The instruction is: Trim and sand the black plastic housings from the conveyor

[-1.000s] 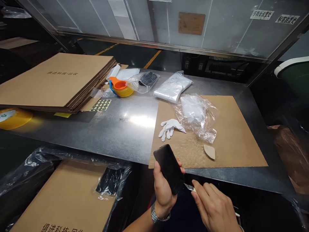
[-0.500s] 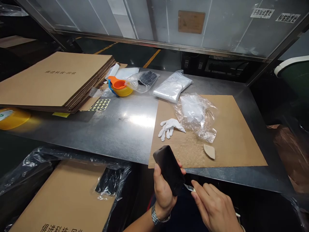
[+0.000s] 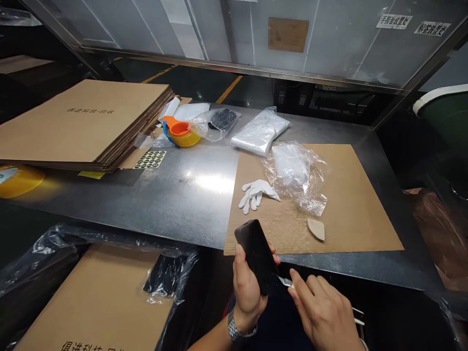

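My left hand (image 3: 246,287) grips a flat black device (image 3: 257,254), tilted up in front of the table's near edge. My right hand (image 3: 323,314) pinches a small metal blade (image 3: 284,281) whose tip touches the device's lower right edge. A watch sits on my left wrist. Just beyond the hands, a brown cardboard sheet (image 3: 351,204) lies on the steel table (image 3: 175,195). On it rest a white glove (image 3: 257,192), a crumpled clear plastic bag (image 3: 298,173) and a small beige wedge (image 3: 316,228).
A stack of flat cardboard (image 3: 87,122) fills the table's left side, beside orange and yellow bowls (image 3: 182,132), a dotted sticker sheet (image 3: 149,159) and bagged items (image 3: 260,132). A plastic-lined cardboard box (image 3: 95,297) stands at lower left. A clear panel (image 3: 256,34) rises behind.
The blade tip has slid slightly up and left along the device's lower edge. Both hands stay in nearly the same place.
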Available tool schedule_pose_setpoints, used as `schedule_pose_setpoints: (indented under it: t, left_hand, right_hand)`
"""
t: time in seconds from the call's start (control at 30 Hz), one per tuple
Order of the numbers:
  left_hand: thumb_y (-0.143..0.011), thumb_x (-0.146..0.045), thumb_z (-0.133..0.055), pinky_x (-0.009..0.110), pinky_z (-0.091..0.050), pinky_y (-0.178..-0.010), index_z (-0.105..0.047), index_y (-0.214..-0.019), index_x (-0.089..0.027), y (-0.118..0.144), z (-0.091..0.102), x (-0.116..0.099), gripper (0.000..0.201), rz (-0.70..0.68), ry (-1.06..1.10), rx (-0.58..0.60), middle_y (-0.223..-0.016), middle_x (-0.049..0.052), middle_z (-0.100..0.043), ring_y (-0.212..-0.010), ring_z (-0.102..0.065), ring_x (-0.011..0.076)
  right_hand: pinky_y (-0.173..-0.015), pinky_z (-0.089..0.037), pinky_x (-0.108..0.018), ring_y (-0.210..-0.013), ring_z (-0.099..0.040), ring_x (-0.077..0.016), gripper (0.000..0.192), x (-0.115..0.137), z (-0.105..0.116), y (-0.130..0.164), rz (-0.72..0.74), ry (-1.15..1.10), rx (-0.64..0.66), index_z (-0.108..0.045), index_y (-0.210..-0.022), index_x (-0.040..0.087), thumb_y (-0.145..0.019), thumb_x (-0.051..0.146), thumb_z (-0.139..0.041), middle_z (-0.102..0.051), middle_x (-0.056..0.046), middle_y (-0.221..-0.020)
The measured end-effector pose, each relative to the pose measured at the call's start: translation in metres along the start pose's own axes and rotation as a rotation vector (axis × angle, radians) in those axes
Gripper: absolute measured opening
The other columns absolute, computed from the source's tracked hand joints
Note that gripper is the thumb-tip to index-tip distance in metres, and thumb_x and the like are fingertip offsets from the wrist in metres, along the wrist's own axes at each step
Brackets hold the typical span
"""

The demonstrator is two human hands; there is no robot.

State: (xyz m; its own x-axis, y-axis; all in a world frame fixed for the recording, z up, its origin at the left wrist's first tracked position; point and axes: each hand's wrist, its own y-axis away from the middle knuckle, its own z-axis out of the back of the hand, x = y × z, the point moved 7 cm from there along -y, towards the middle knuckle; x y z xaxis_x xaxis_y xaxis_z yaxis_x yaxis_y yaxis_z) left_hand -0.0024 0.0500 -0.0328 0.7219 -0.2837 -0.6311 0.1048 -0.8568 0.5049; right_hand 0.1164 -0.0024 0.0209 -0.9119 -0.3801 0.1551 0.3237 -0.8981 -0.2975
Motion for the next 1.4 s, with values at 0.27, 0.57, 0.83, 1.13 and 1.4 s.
schedule_pose_setpoints:
  t: [0.27, 0.57, 0.83, 1.13, 1.4]
  left_hand:
    - [-0.082, -0.055, -0.04, 0.023, -0.046, -0.049, -0.061, -0.086, -0.011, -0.002, -0.003, 0.003, 0.05, 0.142, -0.073, 0.009, -0.064, 0.005, -0.064, -0.051, -0.058, 0.0141]
    - [-0.083, -0.056, -0.039, 0.024, -0.045, -0.05, -0.061, -0.094, -0.01, -0.004, -0.002, 0.006, 0.052, 0.155, -0.137, 0.033, -0.065, 0.006, -0.065, -0.051, -0.058, 0.0142]
    - [-0.081, -0.058, -0.041, 0.024, -0.046, -0.05, -0.064, -0.079, -0.01, -0.003, 0.002, 0.008, 0.054, 0.146, -0.196, 0.019, -0.064, 0.008, -0.066, -0.05, -0.059, 0.0144]
    - [-0.083, -0.056, -0.04, 0.025, -0.047, -0.055, -0.066, -0.078, -0.01, -0.003, 0.002, 0.005, 0.054, 0.01, -0.279, 0.049, -0.067, 0.008, -0.067, -0.054, -0.059, 0.0149]
    - [-0.079, -0.059, -0.043, 0.027, -0.048, -0.057, -0.066, -0.084, -0.013, -0.002, -0.006, -0.001, 0.053, -0.072, -0.05, 0.14, -0.069, 0.007, -0.067, -0.057, -0.06, 0.0165]
  right_hand:
    - [-0.053, -0.028, -0.026, -0.05, -0.048, -0.0109, 0.032, -0.005, 0.002, -0.002, 0.017, -0.138, 0.007, -0.059, -0.097, 0.014, -0.096, 0.025, -0.03, -0.056, 0.0, -0.059]
    - [-0.045, -0.022, -0.026, -0.038, -0.046, -0.0101, 0.035, -0.006, -0.002, -0.006, -0.007, -0.092, 0.153, -0.044, -0.066, 0.022, -0.096, 0.029, -0.028, -0.05, 0.005, -0.047]
    - [-0.043, -0.017, -0.028, -0.035, -0.049, -0.0124, 0.037, -0.007, -0.005, -0.007, 0.01, 0.003, 0.193, -0.044, -0.067, 0.023, -0.097, 0.031, -0.025, -0.051, 0.006, -0.044]
    - [-0.042, -0.012, -0.028, -0.032, -0.049, -0.0128, 0.039, -0.01, -0.013, -0.003, -0.018, 0.006, 0.25, -0.046, -0.069, 0.023, -0.097, 0.034, -0.022, -0.053, 0.005, -0.043]
    - [-0.034, -0.023, -0.017, -0.03, -0.035, -0.0061, 0.052, -0.01, -0.072, 0.028, -0.564, -1.176, 0.854, -0.049, -0.07, 0.018, -0.09, 0.058, -0.022, -0.045, 0.006, -0.041]
